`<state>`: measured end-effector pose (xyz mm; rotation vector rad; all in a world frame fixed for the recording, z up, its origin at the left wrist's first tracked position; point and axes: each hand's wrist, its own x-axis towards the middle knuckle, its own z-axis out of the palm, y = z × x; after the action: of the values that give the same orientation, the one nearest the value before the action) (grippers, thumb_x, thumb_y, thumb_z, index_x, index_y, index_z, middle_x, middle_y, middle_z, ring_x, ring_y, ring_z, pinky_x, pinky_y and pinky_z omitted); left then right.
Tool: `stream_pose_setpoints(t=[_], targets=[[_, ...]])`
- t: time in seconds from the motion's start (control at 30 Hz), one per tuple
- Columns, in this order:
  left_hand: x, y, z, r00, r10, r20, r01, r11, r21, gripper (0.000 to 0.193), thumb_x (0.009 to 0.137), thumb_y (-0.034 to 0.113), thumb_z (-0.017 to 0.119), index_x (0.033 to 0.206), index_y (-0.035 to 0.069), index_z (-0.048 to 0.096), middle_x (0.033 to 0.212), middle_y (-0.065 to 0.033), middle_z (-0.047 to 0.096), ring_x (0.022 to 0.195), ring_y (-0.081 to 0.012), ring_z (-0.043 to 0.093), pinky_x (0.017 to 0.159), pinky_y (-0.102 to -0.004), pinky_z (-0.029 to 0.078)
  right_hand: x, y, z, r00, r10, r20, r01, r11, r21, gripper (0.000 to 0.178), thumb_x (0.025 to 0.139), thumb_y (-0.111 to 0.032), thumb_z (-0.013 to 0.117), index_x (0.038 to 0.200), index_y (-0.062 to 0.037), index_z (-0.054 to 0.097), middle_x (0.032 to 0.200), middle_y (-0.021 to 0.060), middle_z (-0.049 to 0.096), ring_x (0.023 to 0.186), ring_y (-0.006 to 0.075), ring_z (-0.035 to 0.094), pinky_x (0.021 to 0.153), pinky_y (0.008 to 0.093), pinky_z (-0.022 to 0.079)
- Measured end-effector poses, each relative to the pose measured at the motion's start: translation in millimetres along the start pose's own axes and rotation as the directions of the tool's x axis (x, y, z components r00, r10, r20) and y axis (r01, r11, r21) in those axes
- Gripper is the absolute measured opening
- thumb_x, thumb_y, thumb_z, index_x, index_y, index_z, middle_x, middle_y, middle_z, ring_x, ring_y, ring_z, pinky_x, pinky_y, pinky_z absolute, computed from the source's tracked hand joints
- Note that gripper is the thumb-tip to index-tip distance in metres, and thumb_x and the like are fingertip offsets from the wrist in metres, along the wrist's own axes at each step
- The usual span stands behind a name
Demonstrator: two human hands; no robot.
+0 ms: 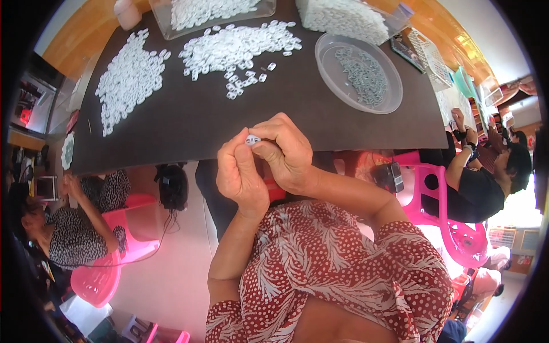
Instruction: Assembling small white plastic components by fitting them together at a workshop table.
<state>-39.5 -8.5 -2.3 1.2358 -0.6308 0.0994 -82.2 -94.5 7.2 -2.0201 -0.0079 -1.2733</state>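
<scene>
Clearly, what counts most here is how the piece (pixel 252 139) sits between our hands: we have it right at the fingertips, with the left hand (pixel 240 171) on its left and the right hand (pixel 290 153) on its right. Neither is nearer, as both seem to touch it. Our left thumb and forefinger pinch it from one side and our right thumb and forefinger meet it from the other, the remaining fingers curled in. What we can see is a white face with dark marks, looking slightly wider from side to side; the fingertips cover its ends, so we cannot be sure of its long axis.

In view, the piece is just beyond the near edge of the table (pixel 372 130), though we cannot tell how high it is held. Beyond the piece and a little to its left lie some strays (pixel 239 84), with the middle pile (pixel 237 50) behind them. The left pile (pixel 130 80) lies well to the piece's left, on our left hand's side. Beyond the piece to its right is the dish (pixel 328 70) of grey bits (pixel 366 78), nearer our right hand.
</scene>
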Motion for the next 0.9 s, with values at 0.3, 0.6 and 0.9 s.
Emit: stream_pose_setpoints(t=[0.3, 0.6, 0.9], targets=[[30.4, -13.2, 2.7, 0.95, -0.174, 0.261, 0.126, 0.973, 0.191, 0.022, 0.092, 0.011, 0.055, 0.109, -0.001, 0.062, 0.087, -0.0052, 0.062, 0.07, -0.0073, 0.055, 0.062, -0.0202, 0.046, 69.9, 43.5, -89.3, 0.972, 0.229, -0.056, -0.235, 0.93, -0.282, 0.014, 0.079, -0.008, 0.066, 0.091, -0.0007, 0.064, 0.079, 0.0058, 0.061, 0.071, 0.0095, 0.054, 0.065, 0.0241, 0.043], [59.4, -20.9, 9.2, 0.943, -0.161, 0.292, 0.08, 0.959, 0.271, 0.015, 0.088, 0.004, 0.057, 0.1, -0.003, 0.064, 0.086, -0.0042, 0.062, 0.072, -0.0078, 0.057, 0.063, -0.0203, 0.049, 213.0, 166.9, -202.8, 0.978, 0.068, -0.196, -0.198, 0.597, -0.778, 0.018, 0.075, -0.017, 0.063, 0.088, -0.0057, 0.068, 0.081, 0.0155, 0.067, 0.075, 0.0328, 0.064, 0.071, 0.0404, 0.049], [53.9, -43.5, 16.2, 0.918, -0.266, 0.295, 0.176, 0.938, 0.299, 0.015, 0.086, 0.002, 0.06, 0.099, -0.003, 0.065, 0.08, -0.0029, 0.062, 0.066, -0.0058, 0.055, 0.061, -0.0192, 0.046, 119.7, 141.5, -82.7, 0.818, 0.141, 0.558, 0.244, 0.794, -0.557, 0.017, 0.074, -0.01, 0.063, 0.089, -0.0104, 0.069, 0.081, 0.0101, 0.064, 0.084, 0.0292, 0.058, 0.074, 0.0384, 0.046]])
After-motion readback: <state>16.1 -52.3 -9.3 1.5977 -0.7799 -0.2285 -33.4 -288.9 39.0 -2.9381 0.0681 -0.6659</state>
